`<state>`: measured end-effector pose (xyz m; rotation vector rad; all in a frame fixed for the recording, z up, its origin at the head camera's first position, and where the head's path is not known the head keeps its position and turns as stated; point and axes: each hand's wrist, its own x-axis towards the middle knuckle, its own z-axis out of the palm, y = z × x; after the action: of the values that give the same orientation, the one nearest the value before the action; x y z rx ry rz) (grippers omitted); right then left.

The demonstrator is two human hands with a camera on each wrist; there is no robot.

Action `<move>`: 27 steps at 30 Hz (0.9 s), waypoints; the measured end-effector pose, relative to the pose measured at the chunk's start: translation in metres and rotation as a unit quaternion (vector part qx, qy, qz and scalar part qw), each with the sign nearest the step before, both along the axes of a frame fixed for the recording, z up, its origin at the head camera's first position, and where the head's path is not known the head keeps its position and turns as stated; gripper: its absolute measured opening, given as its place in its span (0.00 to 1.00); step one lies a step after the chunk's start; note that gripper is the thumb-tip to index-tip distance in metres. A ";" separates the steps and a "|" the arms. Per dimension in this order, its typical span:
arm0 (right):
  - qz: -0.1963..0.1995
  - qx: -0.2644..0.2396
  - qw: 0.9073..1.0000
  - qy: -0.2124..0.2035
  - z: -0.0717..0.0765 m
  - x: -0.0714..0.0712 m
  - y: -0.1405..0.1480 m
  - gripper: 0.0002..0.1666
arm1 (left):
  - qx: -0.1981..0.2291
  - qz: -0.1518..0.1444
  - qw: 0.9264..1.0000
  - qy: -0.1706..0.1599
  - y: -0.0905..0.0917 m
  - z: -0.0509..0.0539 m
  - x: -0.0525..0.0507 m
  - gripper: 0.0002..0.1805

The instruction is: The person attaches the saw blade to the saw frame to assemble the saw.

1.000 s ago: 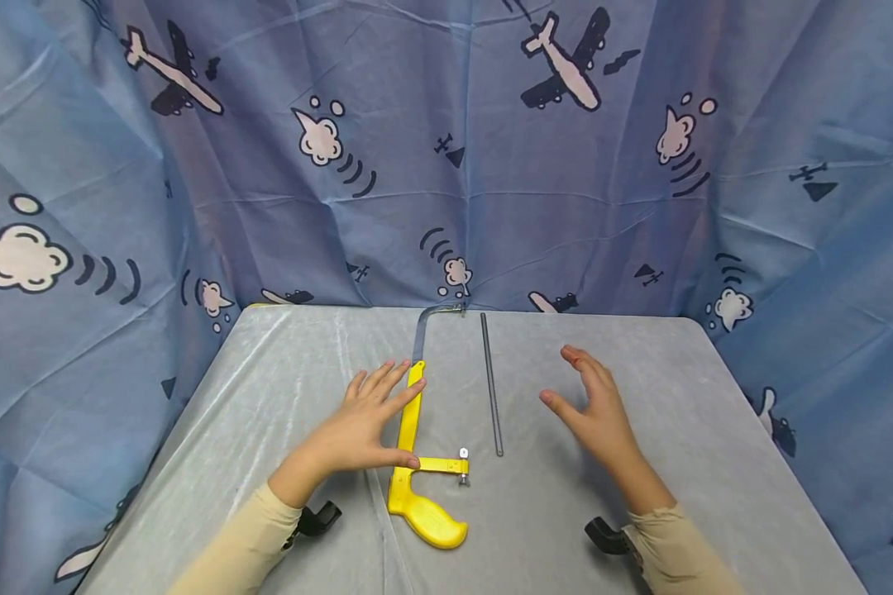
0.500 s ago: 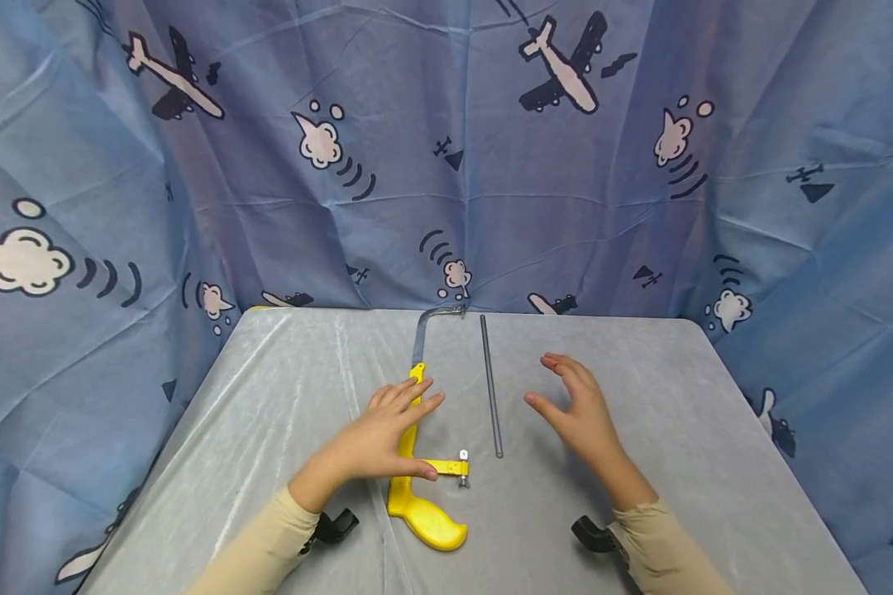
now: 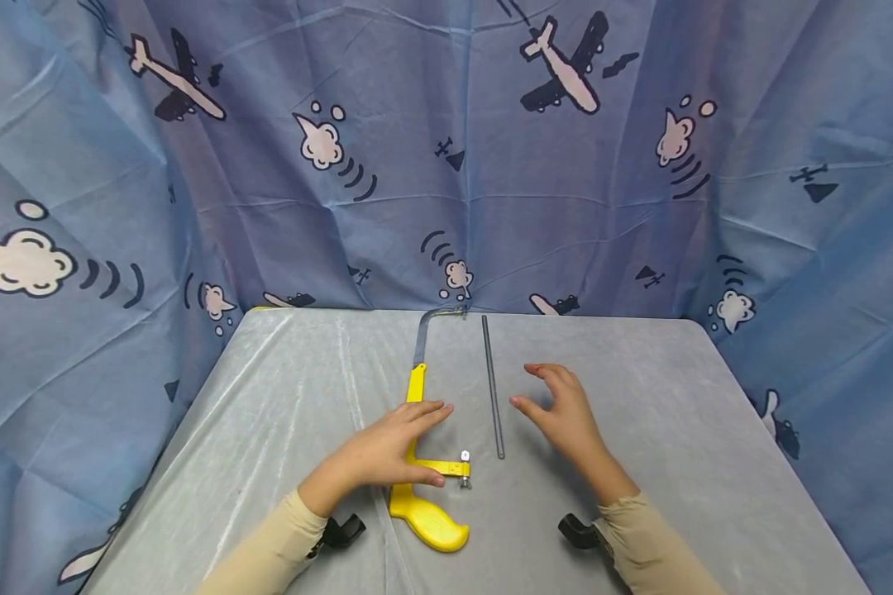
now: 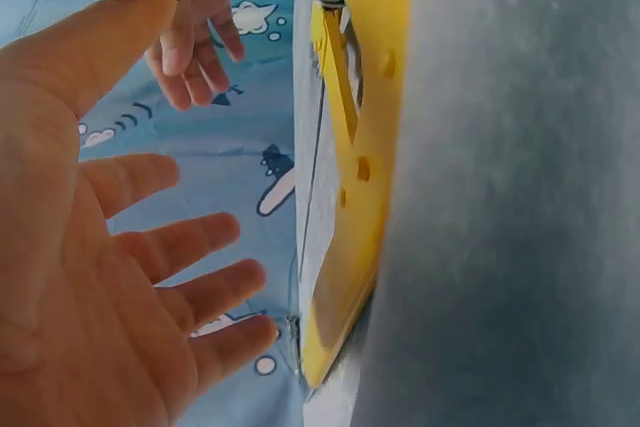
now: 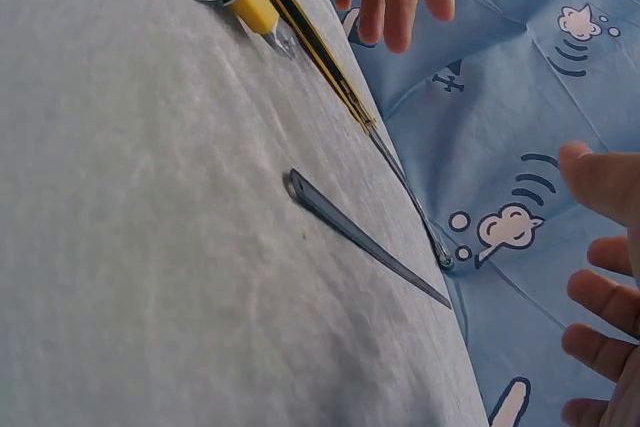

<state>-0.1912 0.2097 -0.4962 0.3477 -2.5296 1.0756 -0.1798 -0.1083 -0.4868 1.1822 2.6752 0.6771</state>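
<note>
In the head view a yellow-handled hacksaw frame (image 3: 417,385) lies on the pale grey surface (image 3: 640,364), just left of the centre of the frame. Its rounded handle (image 3: 432,522) sits at lower centre, and its bent metal bow (image 3: 421,339) reaches up to the far edge of the surface. A short yellow arm (image 3: 437,468) juts to the right, ending in a metal bolt (image 3: 465,469). Just right of the saw, a thin grey strip (image 3: 494,388) runs nearly parallel to it, apart from it.

The left hand (image 3: 387,448) hovers over the middle of the saw and covers part of it; its grip is slack, thumb and fingers spread wide. In the left wrist view, a gap shows between those fingers (image 4: 218,292) and the yellow frame.

The right hand (image 3: 565,417) hangs right of the strip, near it, its grip a loose C with the thumb well away from the fingers. In the right wrist view the strip slants across the centre towards lower right, clear of that hand at the right edge.

Beige sleeves (image 3: 260,549) enter from the bottom, and a blue curtain (image 3: 387,223) printed with aeroplanes fills the upper half.
</note>
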 end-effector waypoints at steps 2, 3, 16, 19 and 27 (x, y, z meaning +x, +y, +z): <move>-0.004 0.003 1.000 -0.014 -0.001 -0.001 -0.002 0.34 | 0.010 -0.007 1.000 -0.025 0.003 0.000 0.002 0.54; -0.007 0.005 1.000 -0.020 -0.002 -0.002 -0.003 0.34 | 0.015 -0.012 0.999 -0.036 0.004 0.000 0.003 0.54; -0.017 0.017 0.997 -0.075 -0.011 -0.008 -0.013 0.32 | 0.009 -0.009 0.998 -0.069 0.013 -0.003 0.011 0.52; -0.025 0.022 0.995 -0.094 -0.012 -0.009 -0.014 0.32 | 0.006 -0.002 0.997 -0.076 0.013 -0.005 0.011 0.52; -0.046 0.039 0.989 -0.139 -0.018 -0.014 -0.016 0.32 | 0.007 0.001 0.995 -0.095 0.016 -0.007 0.010 0.50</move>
<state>-0.2049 0.1938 -0.5146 0.1046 -2.8061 1.0558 -0.1703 -0.0927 -0.4934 1.0591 2.5188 0.7678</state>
